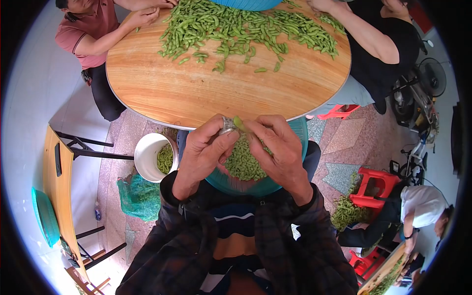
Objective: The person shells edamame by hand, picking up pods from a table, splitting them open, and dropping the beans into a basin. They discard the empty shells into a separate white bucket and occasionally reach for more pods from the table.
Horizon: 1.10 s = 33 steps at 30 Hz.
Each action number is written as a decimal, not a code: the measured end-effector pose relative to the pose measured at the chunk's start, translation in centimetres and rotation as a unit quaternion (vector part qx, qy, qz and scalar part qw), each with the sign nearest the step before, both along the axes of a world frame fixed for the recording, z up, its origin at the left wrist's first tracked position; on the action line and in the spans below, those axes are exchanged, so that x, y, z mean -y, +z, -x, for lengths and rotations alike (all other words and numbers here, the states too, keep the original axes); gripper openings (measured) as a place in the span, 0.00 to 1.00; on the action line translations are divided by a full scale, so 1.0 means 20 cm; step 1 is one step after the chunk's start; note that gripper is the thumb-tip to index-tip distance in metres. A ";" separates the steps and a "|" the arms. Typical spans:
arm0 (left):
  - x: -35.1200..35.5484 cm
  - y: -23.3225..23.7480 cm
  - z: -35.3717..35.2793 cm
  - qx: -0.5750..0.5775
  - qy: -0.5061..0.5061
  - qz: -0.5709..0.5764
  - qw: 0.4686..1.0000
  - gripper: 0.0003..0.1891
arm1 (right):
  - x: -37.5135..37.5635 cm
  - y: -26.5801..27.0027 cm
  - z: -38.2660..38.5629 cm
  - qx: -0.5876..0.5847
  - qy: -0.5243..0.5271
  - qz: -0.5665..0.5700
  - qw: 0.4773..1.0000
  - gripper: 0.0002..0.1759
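Note:
My left hand (209,150) and my right hand (278,152) meet above a teal basin (300,132) at my lap. Between their fingertips is a green soybean pod (239,123), with the fingers of both hands closed on it. A silvery metal thimble or band (227,126) sits on a finger of my left hand. Beneath the hands, many shelled green beans (243,161) lie in the basin. Unshelled soybean pods (216,27) are heaped across the far side of the round wooden table (196,93).
A white bucket (141,152) holding green matter stands left of my legs, beside a green mesh bag (140,196). One person (91,44) sits at the table's far left, another (381,44) at far right. Red stools (376,184) and leafy scraps (349,214) are on the right.

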<state>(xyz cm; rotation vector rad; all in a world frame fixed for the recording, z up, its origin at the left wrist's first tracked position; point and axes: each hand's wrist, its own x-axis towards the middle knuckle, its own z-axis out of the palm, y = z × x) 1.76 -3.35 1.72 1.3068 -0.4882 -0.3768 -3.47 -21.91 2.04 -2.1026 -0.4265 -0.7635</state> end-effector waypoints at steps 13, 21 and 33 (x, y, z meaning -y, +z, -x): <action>0.00 -0.01 0.02 -0.013 -0.005 0.008 1.000 0.02 | 0.02 0.02 0.02 0.006 0.021 0.015 1.000 0.19; 0.01 0.01 0.05 -0.017 0.003 -0.001 1.000 0.03 | 0.00 0.01 0.05 -0.005 0.021 -0.007 1.000 0.20; -0.01 0.05 0.07 -0.020 0.005 -0.077 0.997 0.04 | -0.02 0.01 0.06 -0.031 0.005 0.002 0.999 0.17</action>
